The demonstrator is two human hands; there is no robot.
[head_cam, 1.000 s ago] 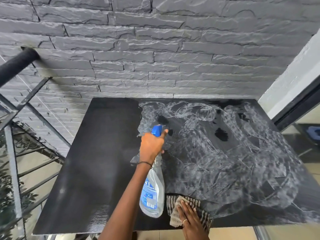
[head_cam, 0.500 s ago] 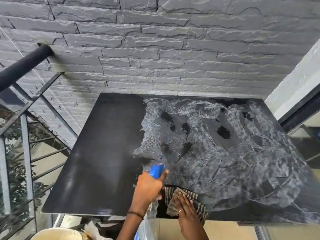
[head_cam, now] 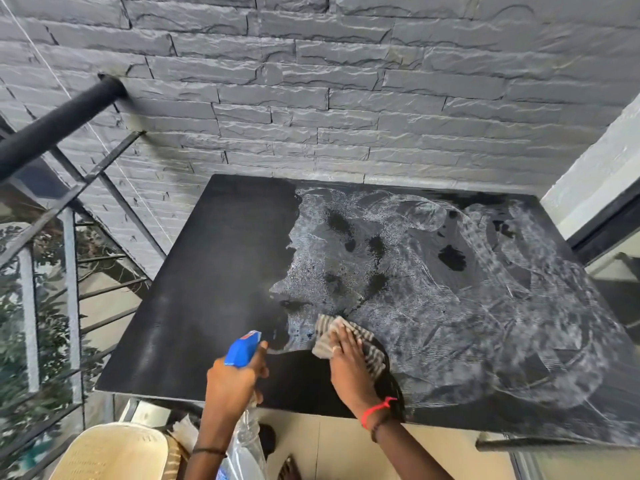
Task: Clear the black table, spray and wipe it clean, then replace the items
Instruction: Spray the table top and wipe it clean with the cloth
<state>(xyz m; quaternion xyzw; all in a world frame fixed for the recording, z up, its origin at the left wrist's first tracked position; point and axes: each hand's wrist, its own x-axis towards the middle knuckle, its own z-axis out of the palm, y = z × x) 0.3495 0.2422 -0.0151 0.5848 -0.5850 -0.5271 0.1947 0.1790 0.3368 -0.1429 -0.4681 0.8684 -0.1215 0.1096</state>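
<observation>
The black table [head_cam: 207, 289] stands against the stone wall, its left part dark and its middle and right covered in white foamy smears with a few dark wet spots. My left hand [head_cam: 235, 379] grips a clear spray bottle [head_cam: 244, 348] with a blue trigger head, held over the table's near edge. My right hand [head_cam: 349, 362] presses flat on a striped cloth [head_cam: 334, 332] lying on the tabletop near the front, at the edge of the foam. Behind the cloth a wiped dark patch shows.
A grey stone wall [head_cam: 346, 116] backs the table. A black metal railing [head_cam: 52, 133] runs along the left with foliage beyond. A cream plastic chair [head_cam: 110, 452] sits at the lower left. A dark-framed glass door [head_cam: 609, 244] borders the right.
My left hand drew the spray bottle back from mid-table to the near edge. My right hand slid the cloth forward into the foam, leaving a wiped dark patch.
</observation>
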